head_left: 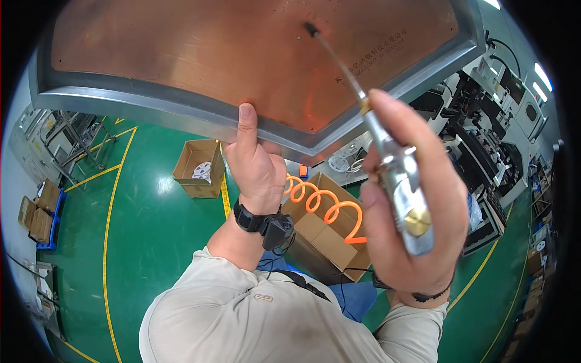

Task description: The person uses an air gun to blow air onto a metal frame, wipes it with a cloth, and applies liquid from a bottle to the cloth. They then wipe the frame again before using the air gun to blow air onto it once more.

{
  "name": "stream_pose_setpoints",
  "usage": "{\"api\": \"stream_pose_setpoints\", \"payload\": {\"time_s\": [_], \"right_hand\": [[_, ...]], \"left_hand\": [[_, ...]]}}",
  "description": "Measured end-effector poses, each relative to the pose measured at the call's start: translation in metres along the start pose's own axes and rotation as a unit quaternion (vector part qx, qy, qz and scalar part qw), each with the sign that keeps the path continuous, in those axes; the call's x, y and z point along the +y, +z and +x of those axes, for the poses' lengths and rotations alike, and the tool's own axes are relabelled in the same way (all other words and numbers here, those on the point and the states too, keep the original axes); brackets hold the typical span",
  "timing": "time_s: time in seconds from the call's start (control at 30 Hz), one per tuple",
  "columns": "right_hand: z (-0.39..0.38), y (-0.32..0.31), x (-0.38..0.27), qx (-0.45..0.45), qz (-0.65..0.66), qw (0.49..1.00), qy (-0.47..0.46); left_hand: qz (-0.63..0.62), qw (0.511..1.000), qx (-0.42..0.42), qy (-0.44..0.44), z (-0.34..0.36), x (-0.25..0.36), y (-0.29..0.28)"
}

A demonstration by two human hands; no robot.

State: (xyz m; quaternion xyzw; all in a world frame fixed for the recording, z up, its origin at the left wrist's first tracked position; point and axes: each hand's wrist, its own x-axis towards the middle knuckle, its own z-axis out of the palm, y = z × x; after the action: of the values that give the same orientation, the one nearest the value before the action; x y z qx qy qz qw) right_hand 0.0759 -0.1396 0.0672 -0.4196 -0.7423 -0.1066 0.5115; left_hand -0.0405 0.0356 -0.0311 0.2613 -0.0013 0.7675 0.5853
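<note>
A large framed metal stencil (181, 42) with a coppery, reflective sheet is tilted up in front of me. My left hand (257, 169) grips the lower rail of its silver frame, the thumb on the near face and the fingers mostly hidden behind. In my right hand (417, 212) is a silver air blow gun (396, 175) with brass fittings, held in wrapped fingers. Its thin nozzle points up and left, and the dark, slightly blurred tip lies over the sheet; whether it touches, I cannot tell. An orange coiled air hose (315, 198) runs behind my right hand.
An open cardboard box (327, 242) stands below the hose. Another box (196, 169) with white reels sits on the green floor (151, 212). Machines (478, 133) line the right side. A metal rack (75, 145) and blue-based cartons (45, 218) are at left.
</note>
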Motion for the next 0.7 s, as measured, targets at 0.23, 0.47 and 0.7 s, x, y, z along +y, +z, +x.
{"api": "stream_pose_setpoints", "payload": {"time_s": [0.23, 0.47, 0.7], "right_hand": [[-0.0051, 0.0019, 0.0011, -0.007, 0.016, 1.0, -0.026], [-0.0077, -0.0038, -0.0055, -0.048, -0.007, 0.999, -0.007], [-0.0034, -0.0055, -0.0021, 0.022, 0.01, 1.0, -0.012]], "left_hand": [[0.008, 1.0, -0.014, -0.019, -0.0034, 0.0033, -0.0035], [0.028, 0.999, -0.018, -0.041, 0.0011, 0.008, -0.005], [-0.013, 0.998, -0.007, -0.058, 0.0008, 0.0002, -0.0096]]}}
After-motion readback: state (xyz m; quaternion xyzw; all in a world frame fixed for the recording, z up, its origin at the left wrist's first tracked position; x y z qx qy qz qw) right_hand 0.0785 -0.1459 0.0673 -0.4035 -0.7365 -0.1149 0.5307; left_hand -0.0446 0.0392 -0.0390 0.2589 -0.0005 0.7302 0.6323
